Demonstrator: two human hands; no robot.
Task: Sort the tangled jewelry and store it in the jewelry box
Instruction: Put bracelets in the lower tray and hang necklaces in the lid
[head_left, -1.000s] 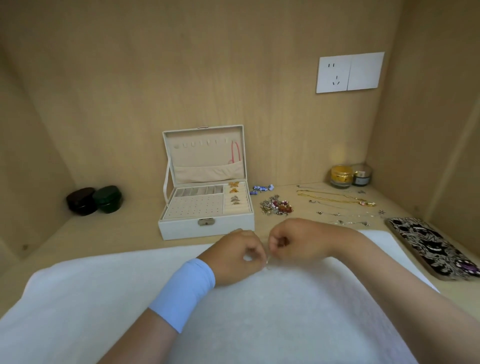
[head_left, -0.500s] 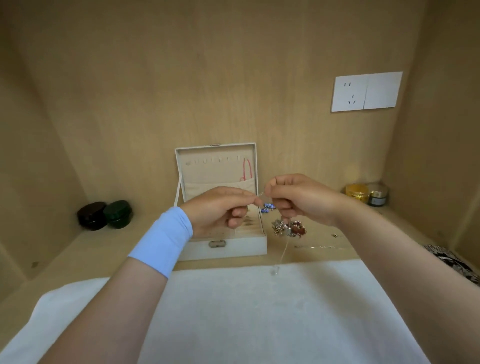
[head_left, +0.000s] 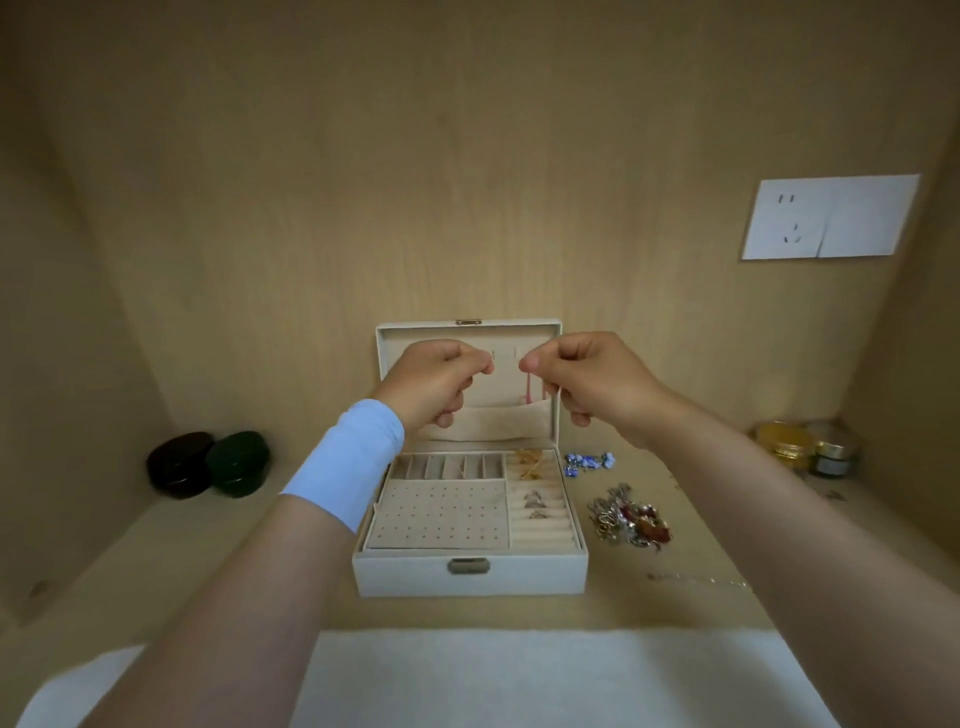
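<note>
The cream jewelry box (head_left: 470, 577) stands open, its lid (head_left: 467, 330) upright against the back wall. My left hand (head_left: 436, 382) and my right hand (head_left: 582, 376) are raised in front of the lid's row of hooks, fingertips pinched and close together. Between them they hold a very thin chain, which barely shows. A red necklace (head_left: 527, 395) hangs in the lid. Rings and gold pieces sit in the box's right compartments. A tangled pile of jewelry (head_left: 631, 519) lies right of the box, with a blue bead piece (head_left: 589, 461) behind it.
A white cloth (head_left: 519, 675) covers the near tabletop. A thin chain (head_left: 696, 579) lies right of the box's front corner. A black case (head_left: 179, 465) and a green case (head_left: 239, 462) sit at the left; a gold jar (head_left: 784, 444) and a dark jar (head_left: 834, 457) at the right. Wooden walls close in on three sides.
Both hands rose from the white cloth with the thin chain and now hold it up at the box lid. The view moved closer to the box.
</note>
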